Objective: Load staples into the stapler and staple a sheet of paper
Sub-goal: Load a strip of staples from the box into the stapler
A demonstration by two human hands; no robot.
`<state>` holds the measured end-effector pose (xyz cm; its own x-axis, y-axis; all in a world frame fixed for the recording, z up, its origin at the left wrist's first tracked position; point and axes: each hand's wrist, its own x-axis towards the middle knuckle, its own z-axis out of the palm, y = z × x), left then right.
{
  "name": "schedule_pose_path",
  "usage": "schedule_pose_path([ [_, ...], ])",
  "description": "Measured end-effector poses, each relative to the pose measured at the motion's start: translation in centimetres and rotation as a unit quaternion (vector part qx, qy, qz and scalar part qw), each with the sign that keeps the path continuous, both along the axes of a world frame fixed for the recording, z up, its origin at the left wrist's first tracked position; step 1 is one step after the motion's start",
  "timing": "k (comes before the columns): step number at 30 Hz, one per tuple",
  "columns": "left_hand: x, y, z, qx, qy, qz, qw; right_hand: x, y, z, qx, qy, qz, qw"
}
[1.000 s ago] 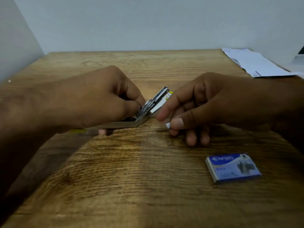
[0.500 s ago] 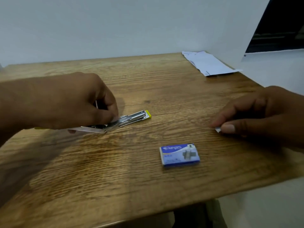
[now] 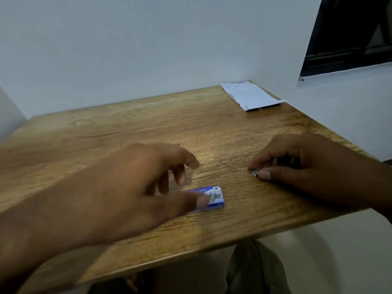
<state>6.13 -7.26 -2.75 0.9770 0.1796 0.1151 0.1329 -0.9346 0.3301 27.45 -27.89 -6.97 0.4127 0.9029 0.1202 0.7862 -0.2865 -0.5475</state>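
Since half a second ago, left hand (image 3: 131,187) has left the stapler and crossed to the box (image 3: 214,197), fingers spread wide, thumb touching its near edge. Stapler: not in view, probably hidden behind that hand. Right hand (image 3: 301,166), at 3 o'clock of the box: fingers pinched on a small pale strip (image 3: 254,172), likely staples. Paper (image 3: 250,96): 1 o'clock, far corner of the surface (image 3: 106,128). Box: light, stiff card; take by the long sides.
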Motion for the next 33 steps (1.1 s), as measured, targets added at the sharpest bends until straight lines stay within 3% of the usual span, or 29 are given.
schedule_pose_path([
  [3,0.1,-0.7,-1.7,0.011,0.036,0.000,0.999,-0.2,0.0,0.2,0.000,-0.006,-0.009,1.000],
  [10,-0.1,-0.9,-2.8,0.005,0.025,0.039,0.999,-2.2,-0.6,1.2,0.055,-0.022,-0.033,0.998],
  [15,-0.5,-0.9,-3.6,-0.056,-0.027,0.058,0.996,-5.5,1.2,0.1,0.000,0.006,0.008,1.000],
  [23,-1.5,0.0,-5.0,-0.148,-0.095,0.080,0.981,-7.2,4.3,-0.9,0.050,0.064,-0.067,0.994],
  [33,-1.8,1.0,-5.5,-0.130,-0.113,0.087,0.981,-8.4,5.9,-0.5,0.045,0.105,-0.093,0.989],
])
